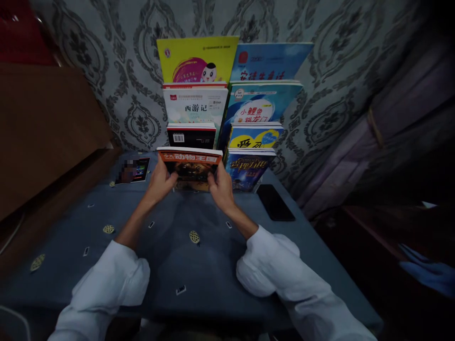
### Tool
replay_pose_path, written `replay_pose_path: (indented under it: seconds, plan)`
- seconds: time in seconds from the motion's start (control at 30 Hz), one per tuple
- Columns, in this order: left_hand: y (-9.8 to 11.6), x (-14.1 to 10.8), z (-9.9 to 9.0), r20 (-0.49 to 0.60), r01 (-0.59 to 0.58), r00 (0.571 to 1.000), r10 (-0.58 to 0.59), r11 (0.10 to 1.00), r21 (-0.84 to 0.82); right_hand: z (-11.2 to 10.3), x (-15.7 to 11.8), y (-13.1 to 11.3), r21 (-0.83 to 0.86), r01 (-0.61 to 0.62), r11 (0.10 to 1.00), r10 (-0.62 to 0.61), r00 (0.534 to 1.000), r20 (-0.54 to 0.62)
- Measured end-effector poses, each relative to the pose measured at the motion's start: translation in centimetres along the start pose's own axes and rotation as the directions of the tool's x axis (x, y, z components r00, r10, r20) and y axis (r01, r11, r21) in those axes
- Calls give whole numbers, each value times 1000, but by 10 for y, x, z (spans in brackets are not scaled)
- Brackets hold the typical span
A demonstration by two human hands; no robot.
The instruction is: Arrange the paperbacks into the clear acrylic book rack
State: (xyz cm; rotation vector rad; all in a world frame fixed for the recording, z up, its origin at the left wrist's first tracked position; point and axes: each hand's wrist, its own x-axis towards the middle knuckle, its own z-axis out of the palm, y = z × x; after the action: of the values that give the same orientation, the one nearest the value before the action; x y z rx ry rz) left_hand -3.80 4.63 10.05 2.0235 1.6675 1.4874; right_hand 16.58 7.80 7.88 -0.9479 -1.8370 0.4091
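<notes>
Left hand (pixel 161 182) and right hand (pixel 221 185) clamped on orange-topped book's (pixel 192 166) sides | book just in front of black book (pixel 194 138) | I'd press both edges evenly, thumbs level, holding it square.

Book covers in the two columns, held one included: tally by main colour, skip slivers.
Yellow-green cover: 1
White cover: 1
Barcoded black cover: 1
Orange-topped dark cover, in left hand and right hand: 1
Blue covers: 3
Blue-and-yellow cover: 1
Total: 8
</notes>
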Motion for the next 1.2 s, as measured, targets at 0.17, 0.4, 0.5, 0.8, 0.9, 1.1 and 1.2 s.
replay_pose_path:
  seconds: [0.17, 0.4, 0.5, 0.8, 0.9, 1.1, 1.2]
  plan:
    - [6, 4, -3, -13, 66, 998, -65, 987, 146, -4, 6, 4, -12, 60, 998, -59, 998, 14]
    - [-8, -24, 0, 147, 138, 975, -164, 976, 170, -10, -2, 15, -97, -33, 995, 53, 977, 206]
    - [-23, -33, 1, 173, 99, 979, -110, 993, 70, -11, -4, 10, -31, 1, 1000, 6, 972, 236]
    - [-14, -45, 0, 110, 156, 985, -135, 966, -208, -17, -5, -13, 252, -74, 965, 16, 974, 225]
    - [-1, -48, -2, 86, 262, 965, -248, 907, -330, -18, -4, -20, 347, -143, 927, 67, 973, 221]
    - [15, -64, -4, 73, 296, 952, -296, 841, -453, -21, -23, -30, 430, -293, 854, 187, 944, 271]
    - [18, -74, -6, 107, 246, 969, -221, 856, -456, -23, -39, -31, 445, -313, 839, 207, 940, 270]
